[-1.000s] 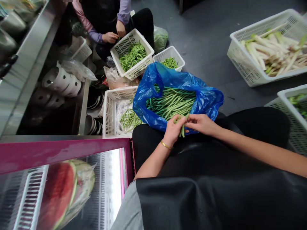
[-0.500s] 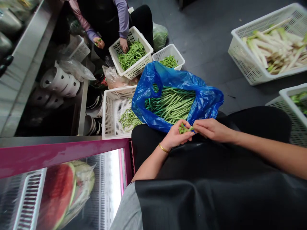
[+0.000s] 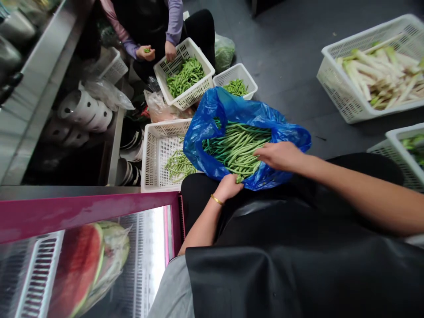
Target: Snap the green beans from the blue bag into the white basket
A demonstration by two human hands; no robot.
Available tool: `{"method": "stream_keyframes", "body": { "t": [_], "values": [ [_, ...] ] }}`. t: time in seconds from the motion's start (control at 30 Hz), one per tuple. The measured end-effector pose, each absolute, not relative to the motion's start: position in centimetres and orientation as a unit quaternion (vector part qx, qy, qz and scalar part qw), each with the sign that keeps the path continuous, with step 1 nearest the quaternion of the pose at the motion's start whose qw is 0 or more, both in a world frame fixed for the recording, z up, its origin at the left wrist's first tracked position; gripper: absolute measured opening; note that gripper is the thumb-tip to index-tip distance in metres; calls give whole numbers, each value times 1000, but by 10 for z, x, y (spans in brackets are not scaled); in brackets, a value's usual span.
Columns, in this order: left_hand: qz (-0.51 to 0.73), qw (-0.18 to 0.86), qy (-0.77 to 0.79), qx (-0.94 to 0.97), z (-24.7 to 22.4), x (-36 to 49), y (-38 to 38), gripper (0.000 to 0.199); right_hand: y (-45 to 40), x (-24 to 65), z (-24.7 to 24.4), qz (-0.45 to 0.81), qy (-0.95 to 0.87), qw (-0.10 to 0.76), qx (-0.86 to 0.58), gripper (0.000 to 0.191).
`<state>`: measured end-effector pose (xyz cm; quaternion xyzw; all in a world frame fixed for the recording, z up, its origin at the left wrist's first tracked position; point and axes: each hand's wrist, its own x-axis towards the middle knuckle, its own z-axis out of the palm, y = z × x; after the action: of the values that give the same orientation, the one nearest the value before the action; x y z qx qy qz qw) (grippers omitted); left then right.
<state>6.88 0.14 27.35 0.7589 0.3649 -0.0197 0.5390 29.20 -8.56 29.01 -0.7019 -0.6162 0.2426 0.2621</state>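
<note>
A blue plastic bag [image 3: 203, 152] lies open in front of my lap, filled with long green beans [image 3: 245, 143]. My left hand [image 3: 229, 187], with a gold bangle at the wrist, is closed at the bag's near edge. Short pieces of bean [image 3: 239, 179] poke out of its fingers; how many it holds is hidden. Over the bag's right side, my right hand [image 3: 278, 156] has its fingers drawn together, tips on the long beans. It pinches at a bean there, though the fingertips partly hide it.
Left of the bag, a white basket [image 3: 152, 154] holds some beans. Across from me, a person [image 3: 142, 26] handles beans over another white basket [image 3: 208, 84], beside a smaller one [image 3: 253, 87]. A crate [image 3: 344, 106] of white stalks stands right. A glass-topped case [image 3: 99, 198] borders my left.
My hands have separated. The left, still closed on bean pieces, moved left and slightly down; the right moved up over the beans in the bag. The other person's hand rose from the basket's beans.
</note>
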Motion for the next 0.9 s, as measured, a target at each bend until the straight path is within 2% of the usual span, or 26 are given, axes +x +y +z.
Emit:
{"method": "stream_keyframes", "body": {
  "t": [0.07, 0.13, 0.2, 0.3, 0.47, 0.6, 0.7, 0.73, 0.8, 0.87, 0.9],
  "values": [
    [-57, 522, 337, 781, 279, 61, 0, 11, -52, 260, 279, 225, -650, 237, -686, 11],
    [-62, 558, 330, 759, 290, 52, -2, 4, -30, 243, 273, 227, -664, 238, -672, 16],
    [-48, 632, 335, 697, 302, 48, -2, 18, -23, 245, 279, 213, -667, 251, -668, 18],
    [27, 755, 356, 551, 313, 58, -1, 40, -38, 269, 311, 163, -654, 289, -679, 13],
    [103, 872, 318, 358, 309, 112, -12, 46, -98, 270, 354, 125, -598, 410, -677, 17],
    [153, 883, 332, 295, 311, 139, -25, 40, -132, 234, 337, 264, -545, 476, -638, 17],
    [235, 844, 339, 343, 323, 132, -20, 46, -145, 230, 317, 455, -395, 499, -623, 27],
    [257, 829, 333, 369, 327, 125, -16, 49, -148, 235, 311, 538, -359, 475, -597, 31],
    [264, 814, 312, 413, 332, 111, -9, 52, -152, 247, 302, 675, -345, 376, -533, 36],
    [228, 822, 291, 433, 330, 98, -5, 50, -151, 260, 295, 726, -355, 300, -507, 37],
    [202, 829, 285, 437, 326, 92, -6, 49, -147, 264, 292, 726, -344, 305, -512, 40]
  ]
}}
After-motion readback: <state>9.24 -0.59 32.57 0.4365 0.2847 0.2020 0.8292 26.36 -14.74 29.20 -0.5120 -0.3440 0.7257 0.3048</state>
